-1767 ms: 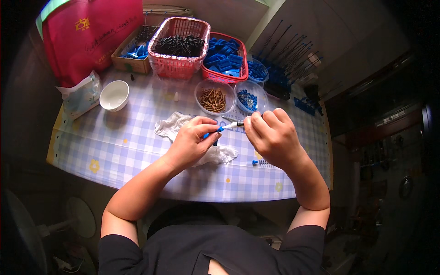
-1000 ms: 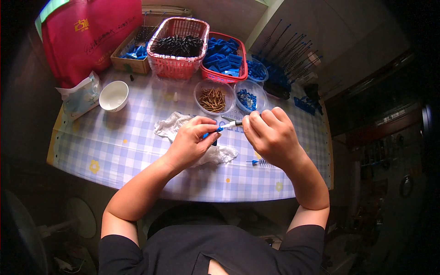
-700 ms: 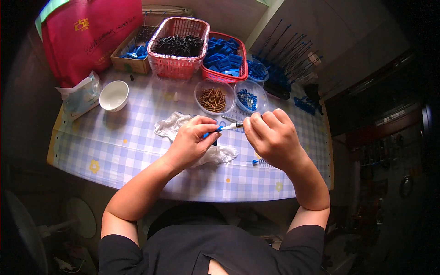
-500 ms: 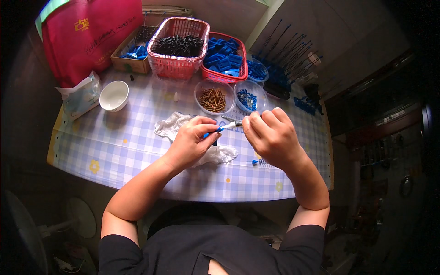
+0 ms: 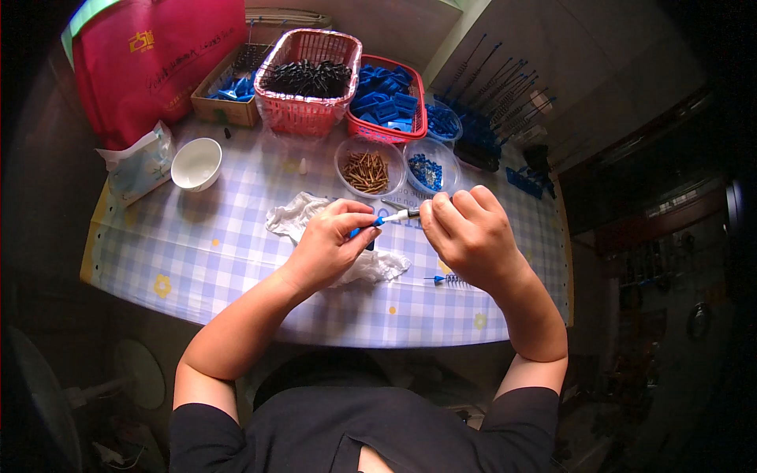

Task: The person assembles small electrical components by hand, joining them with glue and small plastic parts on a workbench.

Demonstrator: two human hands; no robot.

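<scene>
Between its thumb and fingers, my left hand (image 5: 327, 244) pinches a small blue plastic part (image 5: 379, 221). My right hand (image 5: 475, 236) is closed around a slim tube with a white nozzle (image 5: 396, 216) and a dark body. The nozzle's tip meets the end of the blue part, or lies very close to it. Most of the tube is hidden in my right fist. Under and beside my left hand lie crumpled white tissues (image 5: 377, 268). Below my right hand rests a blue-tipped piece with a dark coil (image 5: 439, 280), partly covered.
Beyond my hands stand a bowl of brass-coloured pins (image 5: 367, 172) and a bowl of small blue parts (image 5: 426, 171). Behind them are a pink basket of black pieces (image 5: 300, 114) and a red basket of blue parts (image 5: 386, 132). A white bowl (image 5: 196, 165) sits at left.
The tube's nozzle has shifted very slightly to the right along with my right hand. My left hand keeps its hold on the blue part.
</scene>
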